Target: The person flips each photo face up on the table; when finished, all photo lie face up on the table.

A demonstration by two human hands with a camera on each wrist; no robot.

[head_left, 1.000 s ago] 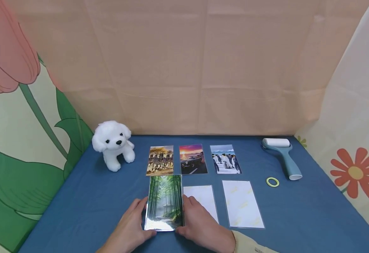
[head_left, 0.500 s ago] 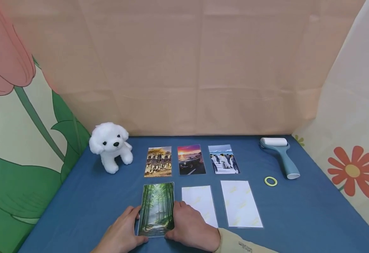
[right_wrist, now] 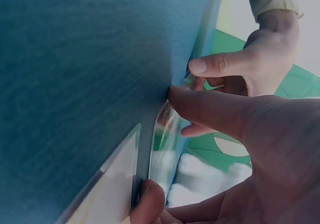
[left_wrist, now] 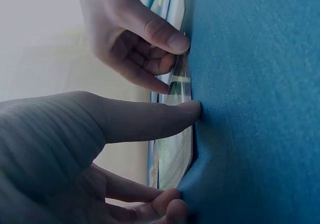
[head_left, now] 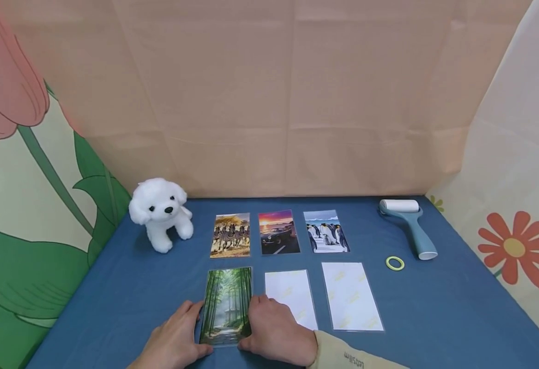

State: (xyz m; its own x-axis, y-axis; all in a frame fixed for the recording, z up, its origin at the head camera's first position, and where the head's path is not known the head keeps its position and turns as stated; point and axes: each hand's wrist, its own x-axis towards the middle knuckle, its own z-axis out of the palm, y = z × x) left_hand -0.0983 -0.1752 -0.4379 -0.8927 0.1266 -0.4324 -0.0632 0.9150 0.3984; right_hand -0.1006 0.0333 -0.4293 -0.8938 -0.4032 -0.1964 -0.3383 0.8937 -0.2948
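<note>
A photo card (head_left: pixel 226 307) with a green bamboo forest and a clear border lies on the table in front of me. My left hand (head_left: pixel 175 332) holds its near left corner, thumb at the near edge and fingers along the left side. At the opposite near corner, my right hand (head_left: pixel 278 328) does the same, fingers on the right edge. Seen low in the left wrist view, the card's glossy edge (left_wrist: pixel 175 149) runs close along the cloth between thumb and fingers. Part of the white card (head_left: pixel 290 292) to the right is hidden behind my right hand.
Zebra (head_left: pixel 230 236), sunset car (head_left: pixel 278 232) and penguin (head_left: pixel 326 232) pictures form a row behind. Another white card (head_left: pixel 352 297) lies further right. A yellow-green ring (head_left: pixel 395 263) and a blue-handled roller (head_left: pixel 410 225) are at the right. A white plush dog (head_left: pixel 160 215) stands at left.
Both hands have brought the bamboo card down and slightly left onto the table, opening a gap from the zebra picture. Over the last half second it has barely shifted.
</note>
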